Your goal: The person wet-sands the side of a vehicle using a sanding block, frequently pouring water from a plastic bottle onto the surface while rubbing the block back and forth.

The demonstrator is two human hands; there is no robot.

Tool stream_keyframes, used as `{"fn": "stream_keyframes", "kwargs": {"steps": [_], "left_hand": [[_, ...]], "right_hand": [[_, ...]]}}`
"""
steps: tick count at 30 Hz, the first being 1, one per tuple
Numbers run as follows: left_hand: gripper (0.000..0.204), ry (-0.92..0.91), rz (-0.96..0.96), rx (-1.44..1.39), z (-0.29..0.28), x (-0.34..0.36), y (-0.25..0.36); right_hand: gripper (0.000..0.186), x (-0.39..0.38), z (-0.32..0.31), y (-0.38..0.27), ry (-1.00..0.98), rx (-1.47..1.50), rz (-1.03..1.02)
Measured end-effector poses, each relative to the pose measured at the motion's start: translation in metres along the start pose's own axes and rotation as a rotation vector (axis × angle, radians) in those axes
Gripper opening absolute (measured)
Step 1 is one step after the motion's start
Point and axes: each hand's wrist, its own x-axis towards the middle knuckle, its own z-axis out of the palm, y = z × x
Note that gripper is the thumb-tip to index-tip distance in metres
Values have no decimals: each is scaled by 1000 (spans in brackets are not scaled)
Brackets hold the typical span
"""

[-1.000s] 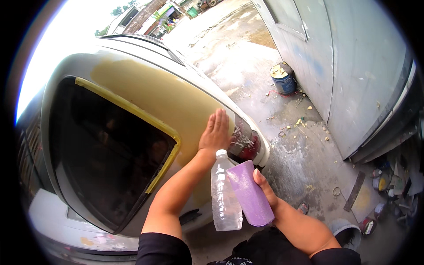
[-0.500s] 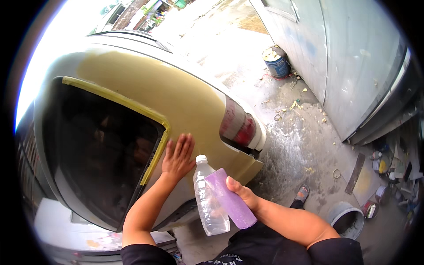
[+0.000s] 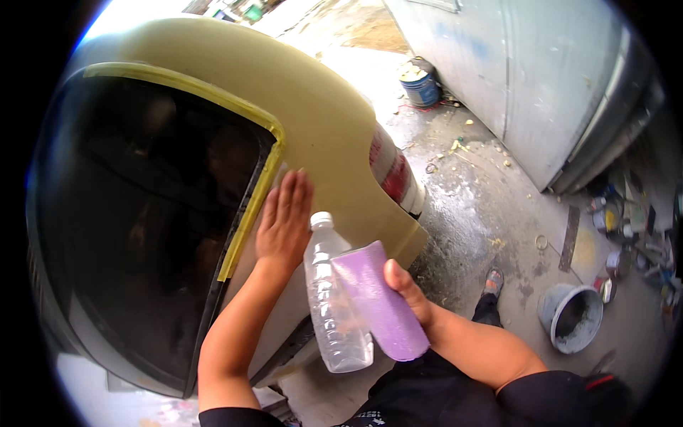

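Observation:
My left hand (image 3: pixel 286 222) lies flat on the car's tan-coated body panel (image 3: pixel 331 160), fingers stretched out and close together. It is just right of the strip of yellow masking tape (image 3: pixel 245 226) that edges the dark rear window (image 3: pixel 149 213). In my right hand (image 3: pixel 414 297) are a purple sanding block (image 3: pixel 380 302) and a clear plastic bottle (image 3: pixel 329 299) with a white cap. The block overlaps the bottle's right side, and most of my right fingers are hidden behind it. Liquid in the bottle is hard to make out.
Right of the panel sits a red-and-white tail light (image 3: pixel 388 167), partly covered. On the wet concrete floor stand a grey bucket (image 3: pixel 578 320) and a blue can (image 3: pixel 421 91). Cans and scraps (image 3: pixel 626 228) clutter the right side, below a grey metal wall (image 3: pixel 519 78).
The whole view has shifted, bringing the window and panel larger into the picture. My left fingers have drawn closer together on the panel. My right hand still holds the block and bottle.

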Motion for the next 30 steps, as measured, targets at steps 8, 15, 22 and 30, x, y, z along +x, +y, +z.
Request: {"fn": "stream_keyframes", "kwargs": {"steps": [8, 15, 22, 30], "left_hand": [[64, -12, 241, -167, 12, -105, 2], [93, -242, 257, -162, 4, 48, 76], [100, -288, 445, 55, 37, 36, 164], [85, -219, 822, 186, 71, 1, 170]], "right_hand": [[78, 3, -12, 85, 74, -11, -147], [86, -31, -36, 72, 114, -61, -227], [85, -60, -61, 45, 149, -87, -219], [75, -50, -80, 56, 152, 10, -136]]}}
